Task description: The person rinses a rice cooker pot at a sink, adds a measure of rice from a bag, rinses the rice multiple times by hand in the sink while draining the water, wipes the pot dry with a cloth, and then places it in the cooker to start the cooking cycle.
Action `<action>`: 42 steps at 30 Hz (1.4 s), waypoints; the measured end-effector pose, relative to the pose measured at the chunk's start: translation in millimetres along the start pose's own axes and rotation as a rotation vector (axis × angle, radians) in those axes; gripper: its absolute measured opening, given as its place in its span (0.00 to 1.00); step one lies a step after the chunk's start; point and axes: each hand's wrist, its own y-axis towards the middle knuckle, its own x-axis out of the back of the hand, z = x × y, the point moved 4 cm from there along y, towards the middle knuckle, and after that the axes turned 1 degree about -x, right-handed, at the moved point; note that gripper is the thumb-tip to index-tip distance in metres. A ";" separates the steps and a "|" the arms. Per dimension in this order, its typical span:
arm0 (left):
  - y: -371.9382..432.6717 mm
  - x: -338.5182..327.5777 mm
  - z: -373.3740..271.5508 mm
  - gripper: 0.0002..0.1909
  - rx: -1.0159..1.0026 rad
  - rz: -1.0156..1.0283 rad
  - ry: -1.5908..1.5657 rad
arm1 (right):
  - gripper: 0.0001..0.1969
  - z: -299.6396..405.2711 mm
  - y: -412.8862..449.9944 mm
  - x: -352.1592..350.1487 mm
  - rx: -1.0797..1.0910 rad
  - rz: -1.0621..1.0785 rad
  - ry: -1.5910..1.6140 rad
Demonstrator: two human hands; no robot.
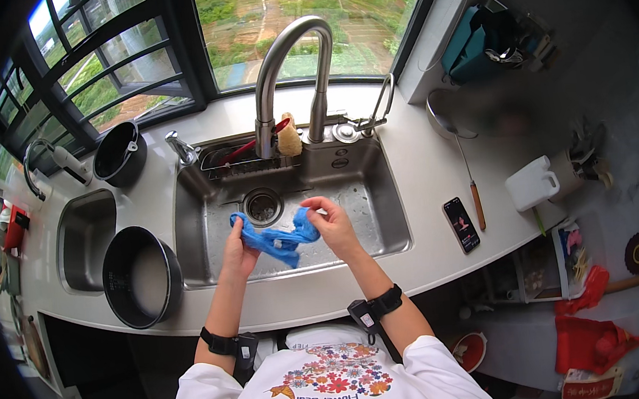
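A crumpled blue cloth (280,241) stretches between my two hands above the stainless steel sink (348,197). My left hand (240,249) grips its left end, thumb at the top. The right end is pinched in the fingers of my right hand (330,224). Part of the cloth sags in the middle, above the sink's front part. Behind it the round drain (263,206) lies in the sink floor. A tall steel faucet (289,37) arches over the sink's back edge, with a tan sponge or loofah (289,138) beside its spout.
Left of the sink stand a dark pot holding whitish contents (147,277), an empty dark pot (120,155) and a small basin (88,237). To the right lie a phone (461,225), a long-handled strainer (468,169) and a white plastic jug (529,184). A wire rack (254,168) sits at the sink's back.
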 end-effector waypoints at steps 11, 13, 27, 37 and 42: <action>-14.2 -46.1 -5.7 0.15 0.115 0.411 -0.389 | 0.15 -44.7 6.1 16.4 -0.103 -0.061 -0.376; -22.9 -61.1 3.9 0.16 0.121 0.442 -0.349 | 0.18 -28.7 -2.5 -15.2 -0.317 -0.030 -0.088; -7.8 -43.6 34.5 0.12 -0.439 0.083 0.408 | 0.20 -39.4 3.4 -36.3 -0.139 -0.068 -0.310; -17.2 1.9 -31.6 0.21 -0.454 0.098 0.684 | 0.12 -10.5 -3.6 -27.5 -0.047 0.407 -0.369; -41.8 -2.2 -33.4 0.12 -0.294 0.290 0.668 | 0.17 9.8 -0.1 -14.9 -0.331 0.362 0.692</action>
